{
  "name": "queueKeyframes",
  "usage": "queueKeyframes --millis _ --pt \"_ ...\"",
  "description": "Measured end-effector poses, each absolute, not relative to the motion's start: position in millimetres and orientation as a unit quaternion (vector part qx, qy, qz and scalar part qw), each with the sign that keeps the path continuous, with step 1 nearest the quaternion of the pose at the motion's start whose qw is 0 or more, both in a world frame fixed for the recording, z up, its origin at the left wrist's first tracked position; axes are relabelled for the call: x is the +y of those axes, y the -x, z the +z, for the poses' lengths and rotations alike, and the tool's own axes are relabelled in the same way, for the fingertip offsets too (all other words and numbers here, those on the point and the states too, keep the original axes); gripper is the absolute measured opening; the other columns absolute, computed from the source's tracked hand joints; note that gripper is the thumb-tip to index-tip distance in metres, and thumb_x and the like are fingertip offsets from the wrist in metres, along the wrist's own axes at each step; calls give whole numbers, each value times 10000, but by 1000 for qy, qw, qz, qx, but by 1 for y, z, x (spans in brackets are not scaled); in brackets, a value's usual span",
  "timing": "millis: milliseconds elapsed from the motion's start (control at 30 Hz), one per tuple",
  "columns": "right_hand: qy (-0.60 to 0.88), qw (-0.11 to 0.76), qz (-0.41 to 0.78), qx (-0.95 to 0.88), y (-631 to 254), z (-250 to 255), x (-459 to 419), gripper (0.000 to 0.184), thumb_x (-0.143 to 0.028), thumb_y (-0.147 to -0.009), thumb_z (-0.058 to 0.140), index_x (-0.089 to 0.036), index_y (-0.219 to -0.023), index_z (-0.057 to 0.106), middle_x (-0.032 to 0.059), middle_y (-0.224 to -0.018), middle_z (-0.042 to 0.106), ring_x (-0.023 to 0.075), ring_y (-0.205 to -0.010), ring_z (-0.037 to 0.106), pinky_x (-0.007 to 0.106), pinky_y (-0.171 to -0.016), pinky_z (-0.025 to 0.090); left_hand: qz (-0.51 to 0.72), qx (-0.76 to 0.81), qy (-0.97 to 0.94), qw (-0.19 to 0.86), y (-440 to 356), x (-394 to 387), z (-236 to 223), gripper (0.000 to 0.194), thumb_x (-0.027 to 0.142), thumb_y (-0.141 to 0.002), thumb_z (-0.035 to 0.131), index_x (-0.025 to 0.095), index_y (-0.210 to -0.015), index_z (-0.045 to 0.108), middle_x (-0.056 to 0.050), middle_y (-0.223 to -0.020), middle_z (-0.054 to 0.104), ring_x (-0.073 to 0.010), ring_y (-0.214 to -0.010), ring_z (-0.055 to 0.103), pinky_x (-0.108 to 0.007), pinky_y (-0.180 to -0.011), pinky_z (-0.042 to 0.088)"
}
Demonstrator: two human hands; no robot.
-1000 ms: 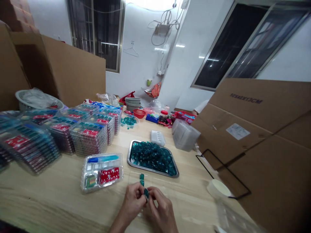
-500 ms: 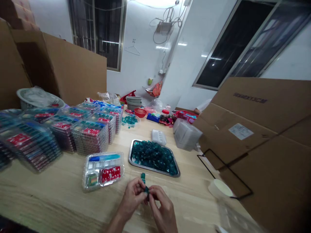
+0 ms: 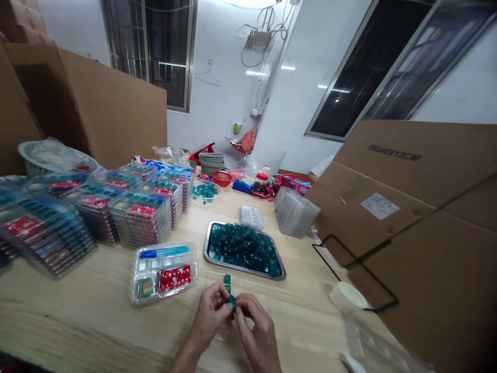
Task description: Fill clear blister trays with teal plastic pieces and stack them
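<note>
My left hand (image 3: 209,313) and my right hand (image 3: 257,327) meet low in the middle of the view, just in front of the metal tray (image 3: 241,271). Between their fingertips is a small dark teal translucent piece (image 3: 232,300), pinched from both sides. Another small teal piece (image 3: 227,280) lies on the table just beyond my fingers. A heap of similar teal pieces (image 3: 244,246) fills the tray. To the left sits a clear plastic blister tray (image 3: 135,282) holding a blue pen (image 3: 165,252), a red patterned packet (image 3: 175,278) and a small striped block (image 3: 146,288).
Stacks of filled clear trays (image 3: 142,220) crowd the left side. Behind the metal tray are a white block (image 3: 251,218) and a round dish of teal pieces (image 3: 205,191). A tape roll (image 3: 347,296), a black wire frame (image 3: 382,305) and a large carton (image 3: 419,248) stand right.
Both hands stay together, with the teal piece turned slightly between the fingertips. The whole view has shifted a little.
</note>
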State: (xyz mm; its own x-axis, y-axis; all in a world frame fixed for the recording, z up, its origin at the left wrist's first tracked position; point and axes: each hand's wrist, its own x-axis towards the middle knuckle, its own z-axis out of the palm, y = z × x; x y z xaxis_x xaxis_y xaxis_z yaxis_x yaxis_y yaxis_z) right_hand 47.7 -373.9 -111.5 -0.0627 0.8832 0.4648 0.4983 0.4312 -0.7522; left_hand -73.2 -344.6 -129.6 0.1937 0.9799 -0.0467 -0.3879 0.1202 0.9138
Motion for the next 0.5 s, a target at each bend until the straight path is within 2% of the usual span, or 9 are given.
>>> queueKeyframes --millis 100,300,433,500 --pt "477 474 172 -720 -46 -113 -377 155 -181 -881 434 -198 -817 575 80 -839 606 176 -761 618 246 -658 518 525 378 -402 648 72 -345 -129 151 132 -604 598 181 -659 466 78 -527 503 -58 -416 469 -166 -411 390" --pt "466 480 173 -723 -44 -114 -378 165 -172 -879 446 -196 -824 600 78 -837 603 173 -748 617 244 -650 518 554 361 -409 629 71 -345 -131 123 89 -623 565 174 -684 501 56 -586 532 -75 -530 534 -152 -472 412" --pt "466 499 237 -692 -47 -105 -378 180 -259 -869 534 -202 -747 655 81 -820 627 190 -781 627 254 -670 534 515 293 -346 728 75 -345 -133 204 187 -637 677 176 -696 481 66 -525 525 -59 -373 477 -147 -348 357" --pt "473 512 270 -665 -51 -100 -377 138 -315 -824 615 -211 -771 689 90 -860 655 208 -803 639 266 -668 547 490 258 -320 769 77 -345 -134 258 227 -617 725 169 -705 490 53 -510 549 -59 -325 467 -138 -302 323"
